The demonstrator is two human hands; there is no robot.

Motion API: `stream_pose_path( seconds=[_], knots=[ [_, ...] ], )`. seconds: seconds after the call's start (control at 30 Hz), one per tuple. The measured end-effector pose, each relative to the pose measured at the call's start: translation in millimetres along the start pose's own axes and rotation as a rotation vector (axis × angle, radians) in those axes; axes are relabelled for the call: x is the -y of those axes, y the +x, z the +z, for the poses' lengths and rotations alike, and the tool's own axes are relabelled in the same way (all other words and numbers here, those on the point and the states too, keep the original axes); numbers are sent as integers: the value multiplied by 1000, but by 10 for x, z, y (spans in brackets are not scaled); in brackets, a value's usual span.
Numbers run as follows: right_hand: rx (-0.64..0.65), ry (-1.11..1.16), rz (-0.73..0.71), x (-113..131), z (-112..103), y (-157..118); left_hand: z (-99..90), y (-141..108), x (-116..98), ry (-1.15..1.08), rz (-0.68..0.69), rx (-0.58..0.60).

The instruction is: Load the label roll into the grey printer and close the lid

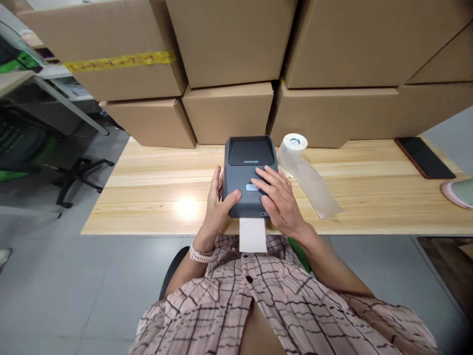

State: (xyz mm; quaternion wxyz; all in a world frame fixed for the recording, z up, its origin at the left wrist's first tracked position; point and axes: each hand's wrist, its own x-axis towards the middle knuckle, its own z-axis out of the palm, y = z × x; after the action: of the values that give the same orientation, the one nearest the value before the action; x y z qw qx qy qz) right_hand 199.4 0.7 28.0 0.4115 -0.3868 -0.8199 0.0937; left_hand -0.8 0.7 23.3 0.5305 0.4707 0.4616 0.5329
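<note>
A dark grey label printer [240,173] sits on the wooden table directly in front of me, its glossy lid facing up. My left hand [219,206] is closed around the printer's left side, with the thumb on top and the other fingers mostly hidden behind its edge. Across the right part of the top lies my right hand [281,203], fingers spread and near a light button [252,187]. A blank white label strip [253,237] hangs out of the printer's front, past the table edge. Behind and to the right stands a label roll [295,142], with a translucent strip [314,190] unrolled from it.
Stacked cardboard boxes [229,113] line the back of the wooden table [140,197]. A phone [424,157] lies at the right, near a partly visible pink-and-green object [458,193]. An office chair [77,172] stands on the floor to the left.
</note>
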Motion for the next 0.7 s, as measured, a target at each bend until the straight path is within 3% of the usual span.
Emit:
stream_pose_path(
  seconds=[0.1, 0.23, 0.27, 0.37, 0.43, 0.5, 0.57, 0.7],
  knots=[
    [-38, 27, 8, 7, 35, -7, -4, -119, 28, 49, 34, -58],
    [-64, 54, 5, -15, 53, -15, -53, -531, 159, 186, 111, -410],
    [-67, 50, -1, -18, 50, -18, -68, -636, 190, 178, 74, -393],
    [-49, -15, -35, -6, 5, -19, -85, -827, 232, 119, -285, 84],
    [10, -121, -43, 21, -52, 6, -68, -837, 232, 65, -460, 309],
    [89, -239, -60, 49, -115, 60, -47, -792, 237, 51, -494, 355],
    [158, -314, -103, 59, -165, 128, -46, -743, 245, 80, -450, 331],
    [200, -253, -123, 2, -220, 154, -155, -705, 191, 152, -367, 362]
  ],
)
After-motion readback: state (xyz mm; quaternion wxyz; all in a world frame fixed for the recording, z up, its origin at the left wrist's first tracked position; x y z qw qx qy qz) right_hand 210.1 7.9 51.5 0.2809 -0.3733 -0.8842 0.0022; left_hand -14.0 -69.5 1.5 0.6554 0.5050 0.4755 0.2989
